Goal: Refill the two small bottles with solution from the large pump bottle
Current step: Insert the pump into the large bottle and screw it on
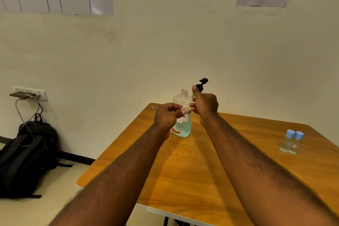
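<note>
— Two hands on the pump head (201,84): our right hand (205,105) is closed around its black collar, our left hand (167,115) pinches the dip tube (187,104). How do we set it down cleanly?

— We let the tube drip over the large pump bottle (182,115), which stands open near the desk's (183,170) far edge, about a third full of blue solution.

— And the two small bottles (291,142)?

— Capped, touching, by the right edge, holding clear liquid.
</note>
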